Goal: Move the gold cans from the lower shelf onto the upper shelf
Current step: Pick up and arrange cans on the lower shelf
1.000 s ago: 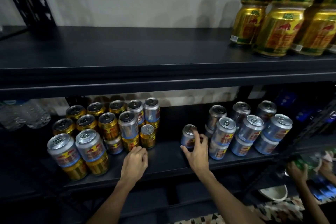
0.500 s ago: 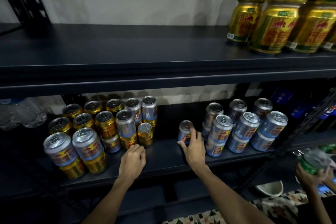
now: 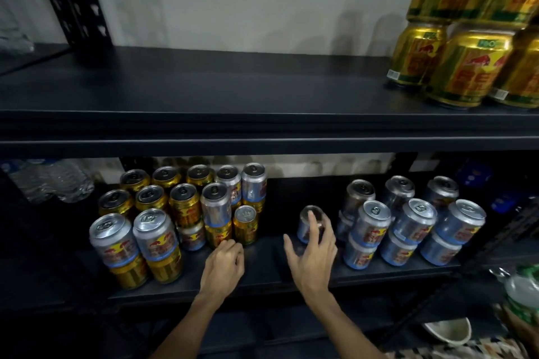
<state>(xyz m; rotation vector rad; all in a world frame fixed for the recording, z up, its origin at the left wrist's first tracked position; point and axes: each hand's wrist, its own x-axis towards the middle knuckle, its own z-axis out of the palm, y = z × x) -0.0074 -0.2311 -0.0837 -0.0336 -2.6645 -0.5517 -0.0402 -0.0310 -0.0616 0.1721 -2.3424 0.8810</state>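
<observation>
**Gold cans divided between two shelves**

A cluster of gold cans is seen at the left of the lower shelf, mixed and stacked with silver-blue cans. A single gold can is stood unstacked at the cluster's front right. More gold cans, stacked two high, are set at the right end of the upper shelf.

The left hand is placed low on the lower shelf just in front of the single gold can, its fingers clenched loosely with nothing grasped. The right hand is held released, fingers spread, with the index finger laid across a lone silver-blue can at mid-shelf.

A second group of stacked cans is ranged just right of the lone can. Water bottles are kept at the far left.
</observation>
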